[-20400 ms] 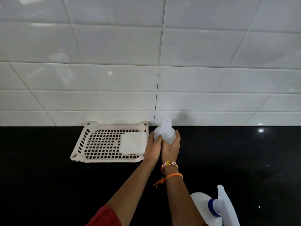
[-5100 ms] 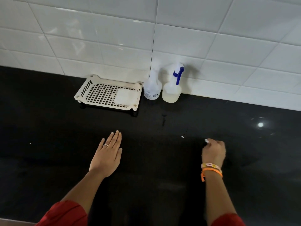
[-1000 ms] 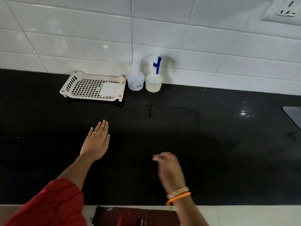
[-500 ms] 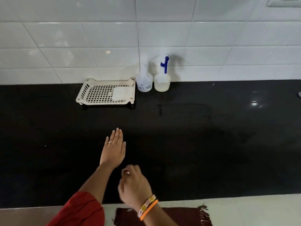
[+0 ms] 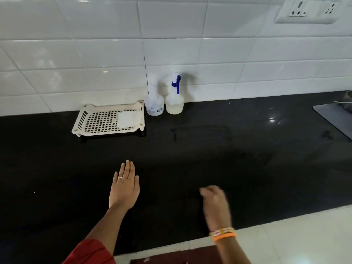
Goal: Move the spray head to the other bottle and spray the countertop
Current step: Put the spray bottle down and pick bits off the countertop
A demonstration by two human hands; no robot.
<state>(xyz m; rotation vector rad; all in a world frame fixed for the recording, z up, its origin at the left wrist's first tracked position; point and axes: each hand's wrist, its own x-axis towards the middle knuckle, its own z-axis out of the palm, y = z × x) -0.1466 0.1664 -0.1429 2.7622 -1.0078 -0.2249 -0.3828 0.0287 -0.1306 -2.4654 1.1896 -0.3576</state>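
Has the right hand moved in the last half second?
Yes. The right hand swung rightward, away from the flat left hand on the black countertop.

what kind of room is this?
Most likely a home kitchen: black countertop, white tiled backsplash with a wall socket, and a perforated tray beside two bottles.

Glossy white wall tiles [image 5: 171, 54] ran along behind my black counter [image 5: 247, 168], which picked up a couple of bright light reflections. A white socket plate [image 5: 312, 11] sat up top right on the wall. Pale floor tiles [image 5: 304, 241] showed below, with a dark red mat [image 5: 171, 256] down there.
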